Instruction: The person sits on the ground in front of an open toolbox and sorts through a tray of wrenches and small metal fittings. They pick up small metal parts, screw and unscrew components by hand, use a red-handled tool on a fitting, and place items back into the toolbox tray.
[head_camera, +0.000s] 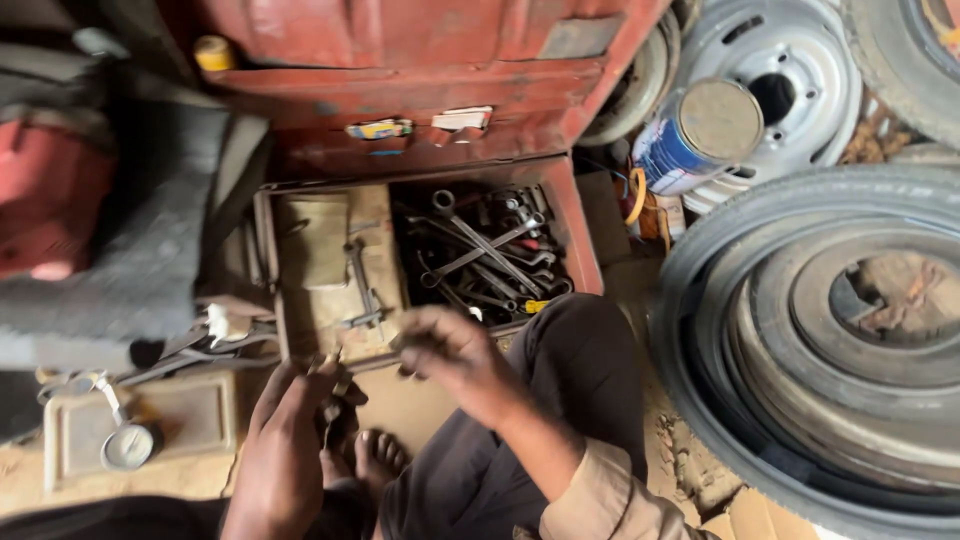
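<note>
Both hands work close together just before the open red toolbox (585, 235): left hand (290, 440) clamped on a small dark metal part (335, 385), right hand (450, 350) curled, blurred, its grip unclear.

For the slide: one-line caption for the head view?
Seated person's left hand and right hand work a small part before a red toolbox of wrenches.

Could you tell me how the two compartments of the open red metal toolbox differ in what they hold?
The left compartment of the red metal toolbox is pale and nearly bare, holding one long tool and a flat tan piece; the right compartment is dark and heaped with crossed steel spanners. The right hand hovers nearer the left compartment's front. Both are open-topped and grimy.
</note>
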